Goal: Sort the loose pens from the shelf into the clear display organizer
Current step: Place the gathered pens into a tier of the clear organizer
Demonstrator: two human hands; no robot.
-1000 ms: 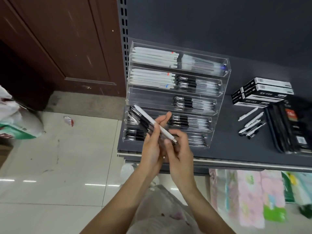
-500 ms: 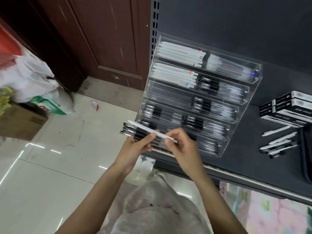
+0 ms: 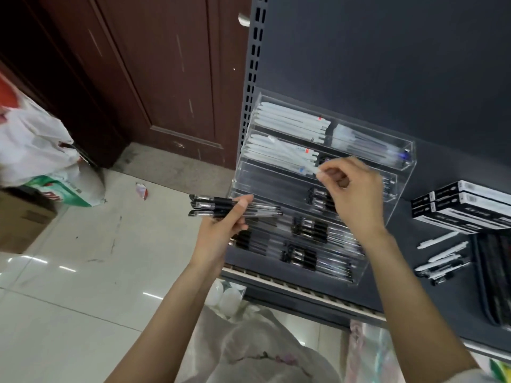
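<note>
The clear tiered display organizer (image 3: 398, 186) stands on the dark shelf, its rows holding white pens at upper left and black-capped pens lower down. My left hand (image 3: 221, 230) grips a bundle of black-capped pens (image 3: 235, 208) level, in front of the organizer's left edge. My right hand (image 3: 351, 189) pinches the end of a white pen (image 3: 293, 156), which is blurred and lies slanted over the second row of white pens. Several loose pens (image 3: 439, 258) lie on the shelf (image 3: 414, 286) to the right.
Black-and-white pen boxes (image 3: 464, 205) and a dark pack (image 3: 495, 275) sit at the shelf's right. A brown door (image 3: 138, 78), a white plastic bag (image 3: 30, 145), a green-printed bag (image 3: 66, 189) and a cardboard box (image 3: 19, 219) are left, over tiled floor (image 3: 83, 272).
My right hand pulled the white pen out of the bundle and carried it up to the organizer's second row. My left hand kept the black pens and now holds them level.
</note>
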